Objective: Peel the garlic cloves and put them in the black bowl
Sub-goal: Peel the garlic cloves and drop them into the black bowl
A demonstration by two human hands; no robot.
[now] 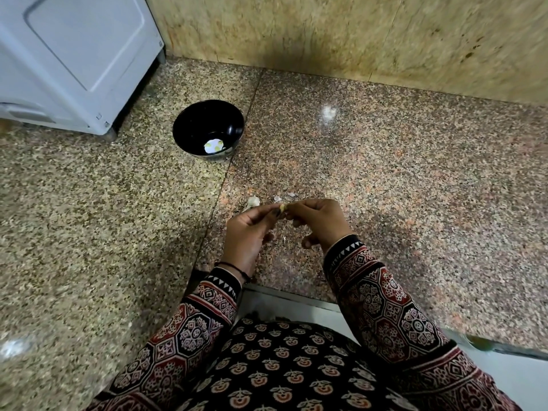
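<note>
While a few peeled cloves [214, 145] are seen in the black bowl [189, 126], another garlic clove [283, 207] is pinched between left hand [249, 232] and right hand [320, 221] over the desk [385, 173], its peeling judged unfinished, beside papery scraps [253, 201].

both arms are covered to the wrist by long sleeves: the left sleeve [189, 330] and the right sleeve [385, 307] carry a dense block print of octagons and diamonds in dark red, black and cream, with floral figures inside. each ends in a black cuff [348, 247] edged with white triangles. a thin black thread bracelet [234, 266] circles the wrist of the left hand [246, 235]. the garment front [281, 366] is black, dotted with small rust-orange flower-like motifs.
</note>
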